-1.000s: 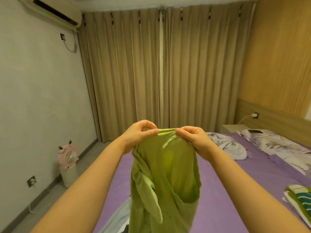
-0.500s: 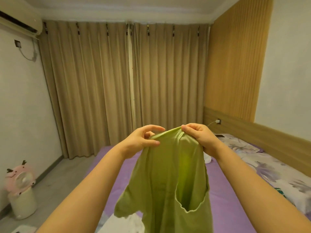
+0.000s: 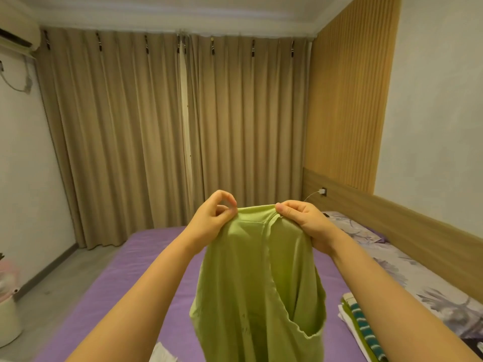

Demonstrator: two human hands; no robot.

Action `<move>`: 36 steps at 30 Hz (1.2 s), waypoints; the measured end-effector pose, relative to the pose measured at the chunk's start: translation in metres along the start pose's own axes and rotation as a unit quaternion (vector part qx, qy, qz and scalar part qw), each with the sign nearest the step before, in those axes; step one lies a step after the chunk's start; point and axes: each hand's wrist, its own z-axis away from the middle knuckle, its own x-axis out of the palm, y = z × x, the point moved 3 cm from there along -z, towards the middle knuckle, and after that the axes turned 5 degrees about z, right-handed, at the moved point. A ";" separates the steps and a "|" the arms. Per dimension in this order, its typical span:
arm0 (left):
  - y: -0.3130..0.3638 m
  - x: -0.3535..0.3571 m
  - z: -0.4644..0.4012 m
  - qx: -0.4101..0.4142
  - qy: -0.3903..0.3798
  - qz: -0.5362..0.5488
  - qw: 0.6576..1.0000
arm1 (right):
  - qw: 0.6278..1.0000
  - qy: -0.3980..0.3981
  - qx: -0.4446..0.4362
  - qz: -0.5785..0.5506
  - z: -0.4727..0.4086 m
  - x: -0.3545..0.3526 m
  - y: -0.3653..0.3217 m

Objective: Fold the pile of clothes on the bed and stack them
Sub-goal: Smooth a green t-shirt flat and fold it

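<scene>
We note both hands raised, left hand [image 3: 213,220] and right hand [image 3: 303,226] each pinching the green garment [image 3: 257,288], hanging above the purple bed [image 3: 146,259]

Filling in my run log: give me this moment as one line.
phase: unfolding | left hand: pinches green top | right hand: grips top | top: hanging over bed | stack: on bed, right
</scene>
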 end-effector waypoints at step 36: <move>0.025 -0.056 0.008 0.042 0.287 -0.152 0.945 | 0.994 -0.039 0.050 0.085 0.033 -0.033 0.065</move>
